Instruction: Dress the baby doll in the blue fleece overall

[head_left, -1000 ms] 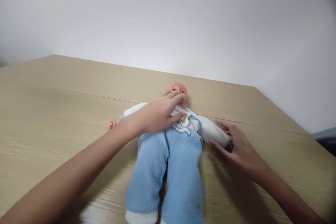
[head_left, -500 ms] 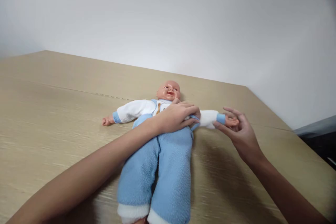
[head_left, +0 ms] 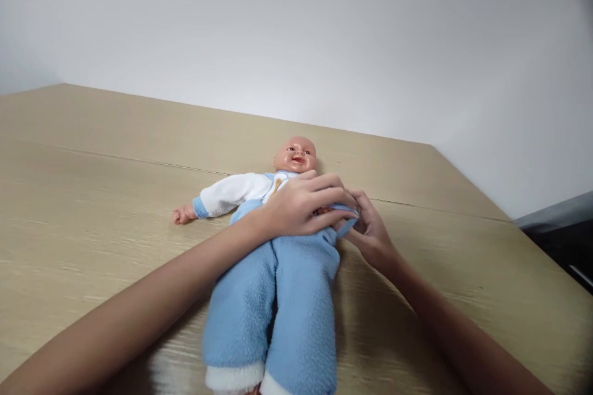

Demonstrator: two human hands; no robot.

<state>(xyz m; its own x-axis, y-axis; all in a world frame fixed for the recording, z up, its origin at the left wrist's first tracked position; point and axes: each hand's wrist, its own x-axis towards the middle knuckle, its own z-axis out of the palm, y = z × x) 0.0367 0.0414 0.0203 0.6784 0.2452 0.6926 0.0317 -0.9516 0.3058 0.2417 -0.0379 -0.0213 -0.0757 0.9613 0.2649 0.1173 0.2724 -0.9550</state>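
Observation:
A baby doll (head_left: 295,155) lies on its back on a light wooden table (head_left: 92,197), head away from me. It wears a white top and fluffy blue trousers (head_left: 282,296) with white cuffs. One sleeve stretches out to the left, ending in a small pink hand (head_left: 180,216). My left hand (head_left: 301,203) lies across the doll's chest, fingers curled over the blue edge of the clothing. My right hand (head_left: 368,231) is tucked against the doll's right side, fingers closed on the fabric or the arm there; that arm is hidden under my hands.
A plain white wall stands behind the table. The table's right edge runs diagonally at the right, with a dark floor area (head_left: 565,247) beyond it. A seam crosses the tabletop behind the doll.
My right hand let go of the doll's outstretched right hand and moved in to the doll's side; that arm no longer shows. My left hand stayed on the chest.

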